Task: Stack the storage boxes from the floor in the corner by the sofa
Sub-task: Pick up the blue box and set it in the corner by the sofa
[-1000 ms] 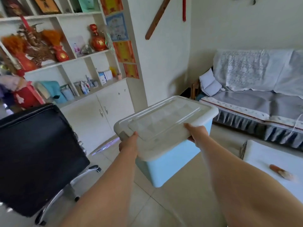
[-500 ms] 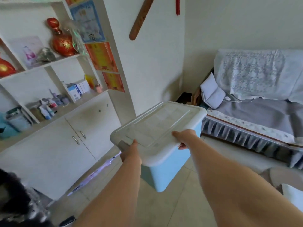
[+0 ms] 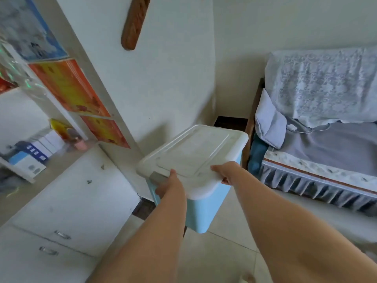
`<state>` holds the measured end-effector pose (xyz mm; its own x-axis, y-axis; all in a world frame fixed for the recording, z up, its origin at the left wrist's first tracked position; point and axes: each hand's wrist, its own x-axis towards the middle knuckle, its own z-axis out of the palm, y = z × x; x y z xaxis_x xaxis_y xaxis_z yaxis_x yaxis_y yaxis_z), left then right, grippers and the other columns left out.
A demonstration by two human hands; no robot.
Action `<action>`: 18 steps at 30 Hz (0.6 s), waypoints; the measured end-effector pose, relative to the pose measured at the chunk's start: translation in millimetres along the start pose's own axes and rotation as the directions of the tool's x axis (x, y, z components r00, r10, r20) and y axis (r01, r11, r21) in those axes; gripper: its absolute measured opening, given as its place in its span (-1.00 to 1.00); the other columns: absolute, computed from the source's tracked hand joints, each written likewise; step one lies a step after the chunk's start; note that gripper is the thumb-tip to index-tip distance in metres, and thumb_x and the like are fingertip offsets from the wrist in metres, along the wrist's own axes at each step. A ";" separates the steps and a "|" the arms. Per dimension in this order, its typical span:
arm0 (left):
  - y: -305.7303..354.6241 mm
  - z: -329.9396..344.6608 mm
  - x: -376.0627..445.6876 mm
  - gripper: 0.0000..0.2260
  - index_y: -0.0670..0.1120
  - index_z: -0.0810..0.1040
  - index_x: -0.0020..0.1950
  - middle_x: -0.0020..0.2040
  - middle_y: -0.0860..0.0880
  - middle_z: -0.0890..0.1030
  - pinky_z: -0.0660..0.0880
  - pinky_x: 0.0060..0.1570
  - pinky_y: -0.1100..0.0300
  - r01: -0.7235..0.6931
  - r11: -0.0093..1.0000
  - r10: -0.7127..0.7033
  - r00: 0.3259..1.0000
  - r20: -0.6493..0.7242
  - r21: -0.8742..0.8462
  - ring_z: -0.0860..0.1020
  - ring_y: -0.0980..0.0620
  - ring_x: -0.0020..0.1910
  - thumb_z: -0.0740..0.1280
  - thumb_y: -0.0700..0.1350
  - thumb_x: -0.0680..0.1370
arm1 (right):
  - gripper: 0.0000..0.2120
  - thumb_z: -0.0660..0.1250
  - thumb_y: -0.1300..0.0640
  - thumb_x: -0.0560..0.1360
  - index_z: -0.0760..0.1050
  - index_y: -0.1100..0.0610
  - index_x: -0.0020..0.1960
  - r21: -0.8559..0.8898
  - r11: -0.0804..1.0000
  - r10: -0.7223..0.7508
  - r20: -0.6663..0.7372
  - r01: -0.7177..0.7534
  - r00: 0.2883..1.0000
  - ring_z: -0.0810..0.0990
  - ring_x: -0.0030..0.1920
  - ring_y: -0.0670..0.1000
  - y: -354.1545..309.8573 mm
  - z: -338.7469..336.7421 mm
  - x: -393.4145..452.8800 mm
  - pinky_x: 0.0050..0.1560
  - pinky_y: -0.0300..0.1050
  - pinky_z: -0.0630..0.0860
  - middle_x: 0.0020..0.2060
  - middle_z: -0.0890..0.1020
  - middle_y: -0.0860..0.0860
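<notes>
I carry a light blue storage box (image 3: 204,209) with a cloudy white lid (image 3: 193,156), held in the air above the tiled floor. My left hand (image 3: 169,184) grips the box's near left end by the grey latch. My right hand (image 3: 226,172) grips the lid rim on the near right side, fingers curled under the edge. The box hangs in front of the corner (image 3: 230,121) between the white wall and the sofa (image 3: 318,144). A dark strip of floor shows in that corner behind the box.
A white cabinet (image 3: 67,205) with two metal handles stands at the left, under shelves with small boxes and bottles. Orange posters hang on the cabinet's side panel. The sofa with grey covers and a pillow (image 3: 269,121) fills the right. Tiled floor lies below.
The view has moved forward toward the corner; the black chair and low table have left the frame. The box stays held in both hands and is now closer to the sofa's end.
</notes>
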<state>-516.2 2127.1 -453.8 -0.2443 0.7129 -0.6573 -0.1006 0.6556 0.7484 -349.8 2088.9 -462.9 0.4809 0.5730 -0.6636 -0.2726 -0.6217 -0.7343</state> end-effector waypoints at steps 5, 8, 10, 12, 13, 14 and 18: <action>32.8 123.6 116.4 -0.38 -0.18 0.41 0.41 0.40 -0.20 0.45 0.43 0.32 -0.06 -0.004 0.997 -0.010 0.985 0.174 0.079 0.45 -0.20 0.37 0.20 0.23 0.52 | -0.46 0.50 0.12 0.40 0.37 0.24 0.28 -0.015 0.999 -0.033 -0.068 0.032 0.997 0.60 0.09 0.15 -83.0 -3.6 137.1 0.05 0.00 0.63 0.11 0.55 0.17; 82.6 203.0 143.2 -0.45 -0.25 0.38 0.43 0.36 -0.21 0.47 0.40 0.28 0.00 0.032 0.998 -0.039 0.992 0.124 0.062 0.47 -0.19 0.33 0.31 0.09 0.58 | -0.44 0.49 0.12 0.41 0.35 0.22 0.30 0.003 1.000 -0.014 -0.071 0.014 0.997 0.58 0.14 0.17 -144.5 -15.2 217.6 0.10 0.01 0.61 0.17 0.52 0.18; 111.3 257.6 171.2 -0.47 -0.26 0.34 0.45 0.40 -0.21 0.43 0.38 0.29 0.03 -0.021 0.990 -0.005 0.982 0.186 0.139 0.44 -0.17 0.37 0.24 0.07 0.62 | -0.44 0.49 0.11 0.40 0.36 0.23 0.30 0.011 1.000 -0.015 -0.087 0.016 0.996 0.59 0.14 0.17 -182.1 -23.6 266.8 0.13 0.04 0.60 0.18 0.53 0.18; 135.3 305.1 199.0 -0.50 -0.23 0.34 0.46 0.43 -0.17 0.41 0.37 0.32 0.07 0.024 0.981 -0.062 0.978 0.198 0.190 0.42 -0.13 0.40 0.19 0.07 0.64 | -0.46 0.50 0.09 0.39 0.39 0.24 0.27 0.000 1.000 -0.019 -0.116 0.019 0.993 0.61 0.13 0.18 -216.3 -27.4 314.2 0.14 0.08 0.60 0.17 0.55 0.18; 140.9 319.4 211.4 -0.51 -0.22 0.35 0.46 0.42 -0.16 0.42 0.36 0.32 0.08 0.019 0.981 -0.057 0.981 0.188 0.195 0.42 -0.12 0.40 0.19 0.07 0.64 | -0.46 0.51 0.08 0.38 0.40 0.23 0.26 0.014 1.000 -0.024 -0.119 0.026 0.993 0.61 0.13 0.18 -224.6 -28.5 328.6 0.14 0.10 0.60 0.16 0.55 0.18; 153.9 341.5 226.7 -0.50 -0.22 0.36 0.45 0.41 -0.16 0.43 0.36 0.32 0.08 0.014 0.974 -0.058 0.981 0.187 0.225 0.42 -0.12 0.39 0.19 0.09 0.64 | -0.46 0.51 0.07 0.38 0.40 0.23 0.25 0.043 0.999 -0.017 -0.122 0.023 0.992 0.61 0.13 0.18 -241.4 -30.1 349.6 0.13 0.10 0.61 0.16 0.55 0.17; 179.9 429.8 302.0 -0.44 -0.19 0.38 0.43 0.40 -0.16 0.44 0.40 0.33 -0.05 0.004 0.969 -0.059 0.975 0.213 0.247 0.43 -0.21 0.38 0.19 0.17 0.57 | -0.50 0.48 0.05 0.41 0.39 0.17 0.25 0.210 0.978 0.045 -0.174 -0.008 0.984 0.56 0.14 0.20 -280.8 -24.4 436.5 0.08 0.09 0.60 0.12 0.53 0.12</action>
<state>-193.6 2567.3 -555.7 -0.0266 0.7098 -0.7039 0.1401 0.6999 0.7004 -43.0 2500.5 -542.9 0.6058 0.4426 -0.6611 -0.4449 -0.5005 -0.7427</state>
